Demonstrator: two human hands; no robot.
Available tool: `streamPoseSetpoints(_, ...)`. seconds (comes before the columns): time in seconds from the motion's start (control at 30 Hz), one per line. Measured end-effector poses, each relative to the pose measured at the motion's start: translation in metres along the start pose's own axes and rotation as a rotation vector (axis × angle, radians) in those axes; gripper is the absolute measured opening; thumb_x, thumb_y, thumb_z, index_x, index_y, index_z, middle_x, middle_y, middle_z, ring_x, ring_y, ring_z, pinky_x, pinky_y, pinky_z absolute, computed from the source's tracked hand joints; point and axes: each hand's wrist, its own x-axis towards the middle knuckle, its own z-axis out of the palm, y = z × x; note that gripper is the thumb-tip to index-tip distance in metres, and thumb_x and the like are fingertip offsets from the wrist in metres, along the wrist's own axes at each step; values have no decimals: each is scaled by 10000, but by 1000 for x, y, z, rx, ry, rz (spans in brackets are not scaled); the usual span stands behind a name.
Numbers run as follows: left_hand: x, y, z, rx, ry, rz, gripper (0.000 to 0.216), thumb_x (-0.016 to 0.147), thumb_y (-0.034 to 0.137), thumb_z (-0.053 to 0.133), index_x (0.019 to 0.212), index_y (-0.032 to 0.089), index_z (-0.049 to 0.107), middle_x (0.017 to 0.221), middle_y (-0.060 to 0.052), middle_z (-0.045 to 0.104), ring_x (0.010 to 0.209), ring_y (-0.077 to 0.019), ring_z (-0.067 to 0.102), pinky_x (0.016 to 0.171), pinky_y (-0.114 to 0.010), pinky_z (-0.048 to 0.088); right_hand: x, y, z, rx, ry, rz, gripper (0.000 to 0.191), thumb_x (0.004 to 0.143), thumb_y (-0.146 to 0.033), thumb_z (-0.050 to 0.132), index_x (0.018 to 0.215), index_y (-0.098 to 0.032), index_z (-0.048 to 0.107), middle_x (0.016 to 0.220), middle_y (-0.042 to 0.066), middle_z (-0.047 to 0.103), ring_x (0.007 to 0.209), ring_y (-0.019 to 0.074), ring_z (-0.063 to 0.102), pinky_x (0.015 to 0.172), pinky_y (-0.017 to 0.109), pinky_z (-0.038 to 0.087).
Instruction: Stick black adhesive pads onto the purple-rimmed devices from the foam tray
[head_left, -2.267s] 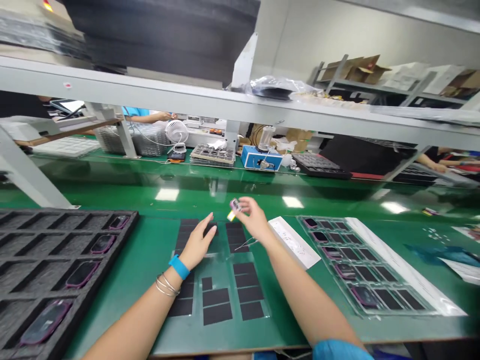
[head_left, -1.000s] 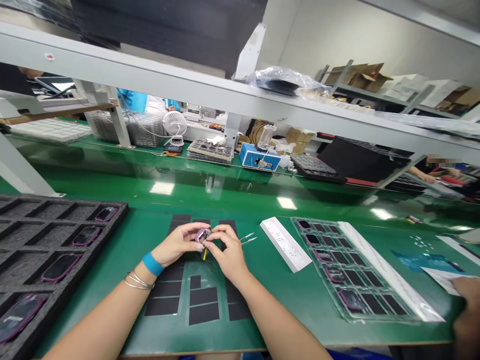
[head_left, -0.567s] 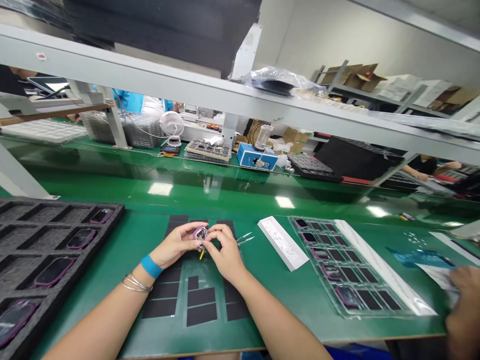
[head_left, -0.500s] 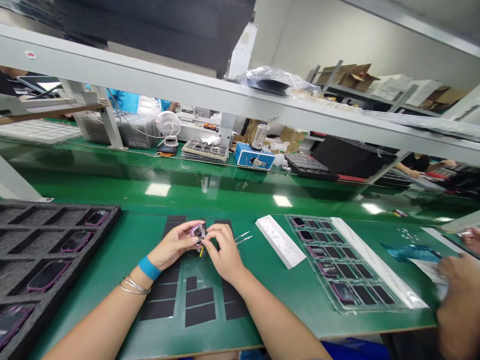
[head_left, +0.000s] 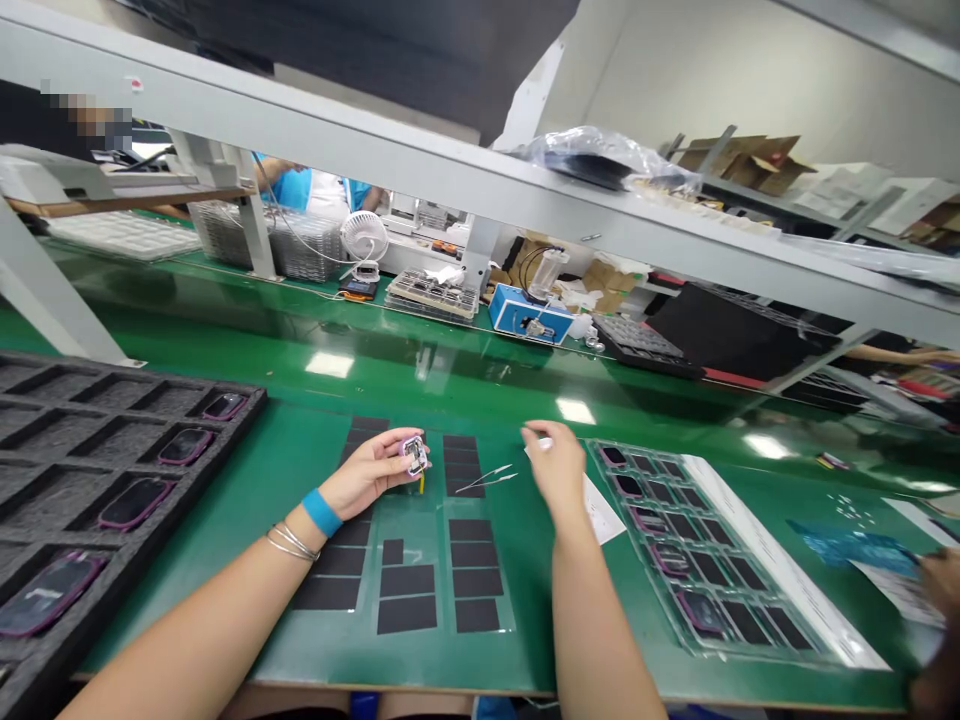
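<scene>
My left hand (head_left: pixel 369 472) grips a small purple-edged watch case (head_left: pixel 413 456), its inner parts facing up and a yellow tab hanging below. Over the white box (head_left: pixel 604 516), my right hand (head_left: pixel 559 470) has its fingers curled down and covers much of the box. Whatever those fingertips hold, if anything, cannot be made out. Between the hands lie metal tweezers (head_left: pixel 487 479), touched by neither. Black rectangular pieces (head_left: pixel 407 598) on clear sheets are spread beneath and in front of my left hand.
At left, a dark foam tray (head_left: pixel 253 402) holds several purple-framed watch screens (head_left: pixel 135 502). A clear plastic tray (head_left: pixel 686 640) with watch parts and black pieces stands at right. Beyond it, another person's hand (head_left: pixel 941 580) is near blue film (head_left: pixel 851 548). A shelf beam (head_left: pixel 420 160) crosses above.
My right hand has left the watch case and moved right to the white box. My left hand still holds the case, now tilted more openly. The view has shifted slightly.
</scene>
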Motion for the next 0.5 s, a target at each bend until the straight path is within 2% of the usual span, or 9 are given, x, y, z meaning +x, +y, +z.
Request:
streamPoseSetpoints(0.07,0,-1,-1,16,-12,2,442,639,156,773,1060,174,641,1037,-84,666,918,-199,646,796,-302,528,-21,-29,25,306,-203,-97,178,776,-335,561,808,-197,670,877,74,690,848,224,624,802,374,465)
streamPoseSetpoints(0.1,0,-2,-1,27,-22,5,445,634,154,776,1057,173,642,1024,-83,670,904,-193,646,794,-304,527,-31,-41,36,395,-278,-123,151,775,-312,565,793,-200,664,848,57,695,813,208,633,778,346,476)
streamPoseSetpoints(0.17,1,-3,-2,52,-46,14,463,621,148,785,1061,170,642,996,-81,674,867,-182,646,781,-302,527,-49,-58,52,458,-346,-150,101,763,-267,579,750,-203,656,785,32,696,748,190,637,738,317,482)
streamPoseSetpoints(0.27,1,-3,-4,97,-76,15,496,600,155,801,1069,157,639,954,-87,681,811,-173,646,735,-290,528,-63,-63,62,466,-331,-145,80,751,-233,591,706,-203,649,726,15,686,698,182,631,701,304,477)
streamPoseSetpoints(0.37,1,-2,-4,120,-87,17,518,582,167,813,1070,149,641,937,-93,685,813,-176,643,727,-286,524,-64,-58,63,508,-341,-101,74,746,-233,603,701,-203,653,724,17,691,694,183,637,690,304,488)
streamPoseSetpoints(0.43,1,-2,-4,131,-90,30,510,575,163,815,1057,150,649,936,-91,687,825,-175,639,738,-285,521,-63,-57,62,515,-349,-89,67,741,-237,612,697,-207,653,733,15,700,689,183,642,755,337,496)
streamPoseSetpoints(0.5,1,-1,-2,165,-85,50,492,570,154,814,1036,155,658,925,-81,688,825,-170,636,743,-283,519,-63,-57,63,478,-329,-119,70,743,-231,615,681,-216,643,724,-3,702,657,168,640,905,405,453)
